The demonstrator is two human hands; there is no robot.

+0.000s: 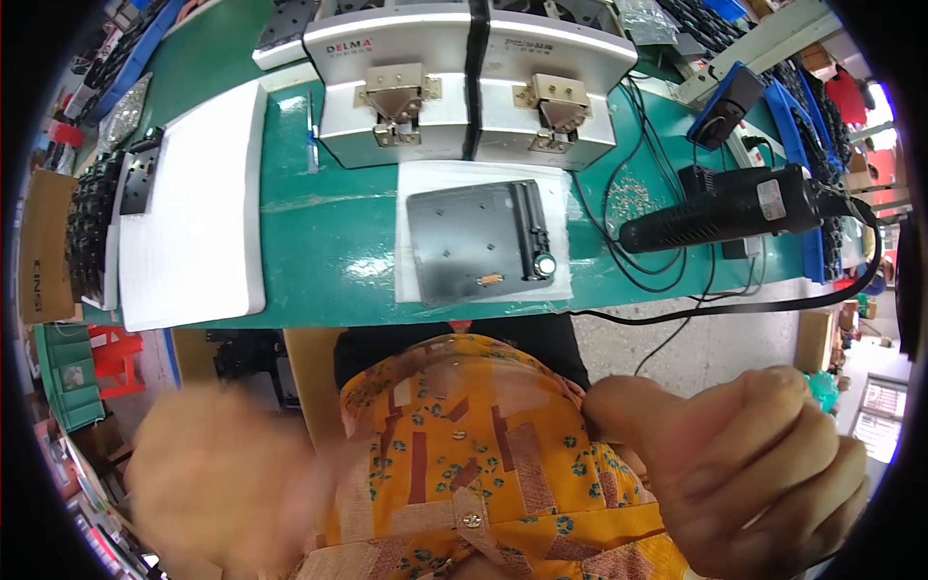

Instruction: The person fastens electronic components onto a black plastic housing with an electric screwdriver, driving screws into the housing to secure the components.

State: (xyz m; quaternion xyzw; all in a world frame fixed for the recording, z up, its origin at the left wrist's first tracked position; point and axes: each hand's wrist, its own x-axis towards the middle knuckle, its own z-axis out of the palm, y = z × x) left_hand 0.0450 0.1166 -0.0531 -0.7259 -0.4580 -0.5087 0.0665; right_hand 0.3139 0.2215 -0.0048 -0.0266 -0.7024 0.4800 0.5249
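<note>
My left hand [227, 483] is raised at the lower left, smeared by motion, so its fingers cannot be made out. At the lower right my right hand [764, 474] has its fingers curled in and its thumb stretched toward my body; nothing shows in it. Both hands are off the table, in front of my orange patterned clothing. Beyond them, near the table's front edge, a flat black panel [464, 237] lies on a white sheet [408, 184]. A raised strip runs along its right side, with a round shiny end [544, 266]. A small copper-coloured part [491, 279] sits by its front edge.
Two silver machines [391, 92] with metal brackets stand behind the panel. To the right lie a black corded power tool [720, 213], loose cables and a scatter of tiny metal pieces [633, 196]. White foam [193, 213] and stacked black parts [92, 227] are at left on the green tabletop [324, 261].
</note>
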